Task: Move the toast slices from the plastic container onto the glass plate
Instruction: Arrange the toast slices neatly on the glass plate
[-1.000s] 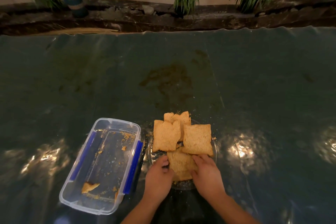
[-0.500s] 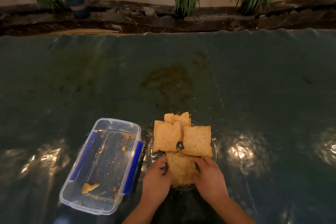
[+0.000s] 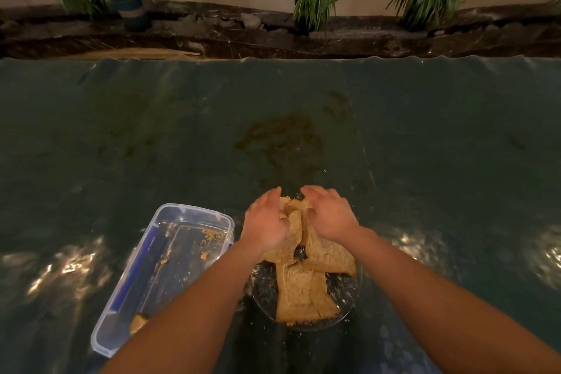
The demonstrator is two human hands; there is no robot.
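Left hand (image 3: 267, 226) and right hand (image 3: 329, 215), fingers spread flat, press opposite sides of the far toast slices (image 3: 299, 255), apparently squaring them on the glass plate (image 3: 346, 288) beneath. Plastic container (image 3: 170, 270), beside the left forearm, holds only fragments.

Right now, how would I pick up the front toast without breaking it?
Pinch the front toast by its near edge, coming from your side. It lies flat, its near edge by the plate rim, uncovered; its far edge sits under other slices.
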